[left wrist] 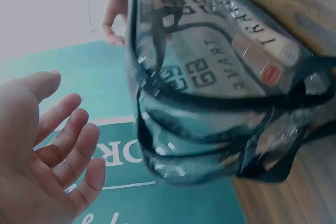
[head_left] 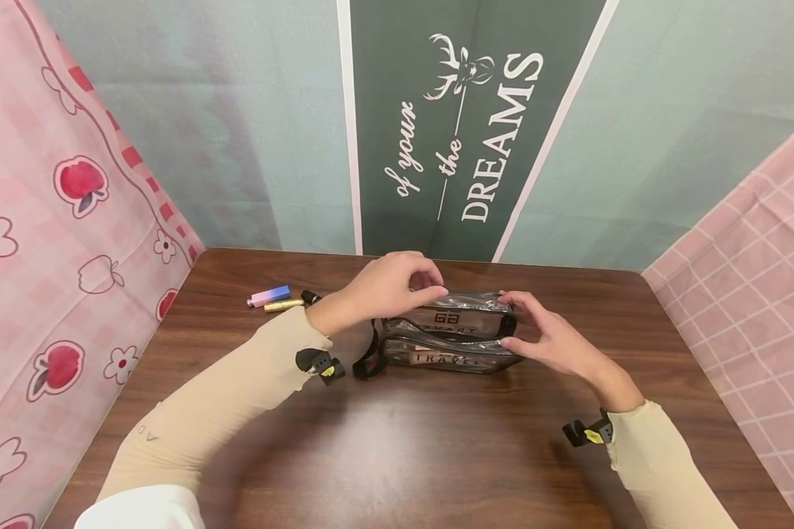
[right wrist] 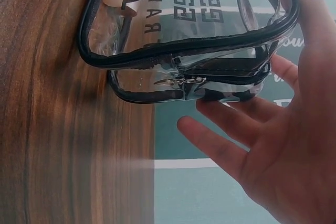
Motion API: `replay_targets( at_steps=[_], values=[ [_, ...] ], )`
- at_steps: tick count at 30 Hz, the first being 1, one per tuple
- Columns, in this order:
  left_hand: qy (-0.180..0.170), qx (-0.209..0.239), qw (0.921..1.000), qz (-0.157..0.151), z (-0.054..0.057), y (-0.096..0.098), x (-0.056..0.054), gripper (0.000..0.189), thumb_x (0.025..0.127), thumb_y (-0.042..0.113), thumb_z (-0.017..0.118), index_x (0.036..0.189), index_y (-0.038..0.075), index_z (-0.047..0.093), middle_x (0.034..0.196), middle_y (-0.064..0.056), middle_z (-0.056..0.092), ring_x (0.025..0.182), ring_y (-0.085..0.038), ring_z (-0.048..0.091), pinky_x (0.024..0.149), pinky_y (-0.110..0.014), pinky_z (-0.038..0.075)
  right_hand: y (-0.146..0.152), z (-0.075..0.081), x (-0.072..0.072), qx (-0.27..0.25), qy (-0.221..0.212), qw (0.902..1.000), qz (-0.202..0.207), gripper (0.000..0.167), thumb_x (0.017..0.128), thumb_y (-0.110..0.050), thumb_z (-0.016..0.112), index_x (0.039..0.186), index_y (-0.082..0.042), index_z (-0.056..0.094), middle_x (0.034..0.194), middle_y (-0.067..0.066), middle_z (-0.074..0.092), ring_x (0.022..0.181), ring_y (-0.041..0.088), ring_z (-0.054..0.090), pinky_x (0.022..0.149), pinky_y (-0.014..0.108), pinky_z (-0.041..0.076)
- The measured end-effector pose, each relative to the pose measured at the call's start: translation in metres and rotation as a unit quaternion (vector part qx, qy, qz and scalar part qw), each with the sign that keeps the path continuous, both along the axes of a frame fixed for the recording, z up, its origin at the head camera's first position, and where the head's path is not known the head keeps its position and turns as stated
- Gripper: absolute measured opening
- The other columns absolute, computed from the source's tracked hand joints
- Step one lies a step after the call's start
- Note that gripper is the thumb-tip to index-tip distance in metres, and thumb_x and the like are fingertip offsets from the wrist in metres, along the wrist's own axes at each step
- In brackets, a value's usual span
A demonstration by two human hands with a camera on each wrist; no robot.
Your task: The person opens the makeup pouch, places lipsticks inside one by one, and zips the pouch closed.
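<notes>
Here, a person's two hands flank a clear, black-trimmed bag (head_left: 450, 360) lettered "TRAVEL" — it stands on a wood-grain table (head_left: 463, 448), close to the middle of the far edge, its mouth parted. The left hand (head_left: 390, 290), empty and loosely curved, hovers over the bag's left end; the left wrist view shows a gap between its fingers and the plastic. The right hand (head_left: 552, 338) is spread wide at the opposite end, thumb at the near rim and forefinger at the far one, its other fingers beside the end wall, where a metal zip pull (right wrist: 181, 81) hangs. A black strap (head_left: 370, 360) loops from the left end. Through the plastic show a whitish tube (left wrist: 275, 43) and a brownish tube with a red end (left wrist: 257, 59), lying side by side. Toward the table's far left corner lie a blue-and-pink tube (head_left: 269, 296) and a gold tube (head_left: 284, 305) — near them, a black item (head_left: 310, 297), partly hidden by the left arm. A green backdrop (head_left: 397, 220) reading "of your the DREAMS" hangs behind.
</notes>
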State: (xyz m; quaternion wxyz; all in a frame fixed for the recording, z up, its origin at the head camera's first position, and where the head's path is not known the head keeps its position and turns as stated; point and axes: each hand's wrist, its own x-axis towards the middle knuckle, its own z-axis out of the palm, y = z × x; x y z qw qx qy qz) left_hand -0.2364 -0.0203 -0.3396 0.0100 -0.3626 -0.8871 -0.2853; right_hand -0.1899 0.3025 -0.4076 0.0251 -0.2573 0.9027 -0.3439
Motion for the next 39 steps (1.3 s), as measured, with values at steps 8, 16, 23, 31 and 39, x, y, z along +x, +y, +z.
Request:
replay_targets(
  at_steps=[8, 16, 23, 31, 39],
  values=[
    [-0.013, 0.032, 0.9994, 0.0, 0.007, -0.021, -0.008, 0.017, 0.099, 0.033, 0.069, 0.102, 0.018, 0.075, 0.091, 0.008, 0.067, 0.081, -0.01, 0.059, 0.076, -0.028, 0.048, 0.001, -0.003, -0.001, 0.011, 0.011, 0.9999, -0.004, 0.065, 0.091, -0.016, 0.078, 0.143, -0.017, 0.041, 0.151, 0.013, 0.047, 0.124, 0.04, 0.059, 0.097, 0.061, 0.047],
    [-0.023, 0.042, 0.9988, 0.009, 0.013, -0.043, -0.012, 0.016, 0.098, 0.03, 0.069, 0.101, 0.015, 0.075, 0.095, 0.004, 0.069, 0.082, -0.012, 0.061, 0.078, -0.031, 0.05, 0.001, -0.002, 0.0, -0.008, 0.004, 1.0, 0.003, 0.065, 0.09, -0.012, 0.079, 0.142, -0.015, 0.04, 0.153, 0.017, 0.046, 0.124, 0.043, 0.059, 0.094, 0.061, 0.05],
    [-0.036, 0.04, 0.9982, 0.027, 0.018, -0.064, -0.015, 0.015, 0.099, 0.027, 0.069, 0.102, 0.014, 0.075, 0.094, 0.003, 0.069, 0.083, -0.014, 0.06, 0.078, -0.032, 0.049, 0.0, -0.001, 0.001, -0.012, -0.006, 0.9999, 0.006, 0.065, 0.09, -0.011, 0.078, 0.141, -0.015, 0.039, 0.155, 0.019, 0.043, 0.125, 0.045, 0.058, 0.093, 0.06, 0.051],
    [-0.039, 0.046, 0.9971, 0.047, 0.016, -0.094, -0.016, 0.016, 0.098, 0.026, 0.069, 0.103, 0.011, 0.075, 0.094, 0.001, 0.07, 0.084, -0.016, 0.059, 0.078, -0.035, 0.048, 0.001, -0.002, 0.001, -0.009, -0.002, 1.0, 0.0, 0.063, 0.091, -0.011, 0.078, 0.141, -0.015, 0.039, 0.153, 0.018, 0.045, 0.125, 0.044, 0.058, 0.095, 0.061, 0.049],
    [-0.059, 0.065, 0.9945, 0.057, 0.015, -0.128, -0.012, 0.017, 0.098, 0.02, 0.069, 0.108, 0.007, 0.075, 0.097, -0.004, 0.07, 0.09, -0.019, 0.063, 0.084, -0.042, 0.051, 0.001, -0.003, 0.0, -0.005, 0.018, 0.9998, 0.003, 0.064, 0.09, -0.01, 0.078, 0.141, -0.015, 0.04, 0.153, 0.016, 0.046, 0.124, 0.041, 0.06, 0.096, 0.061, 0.046]
  ],
)
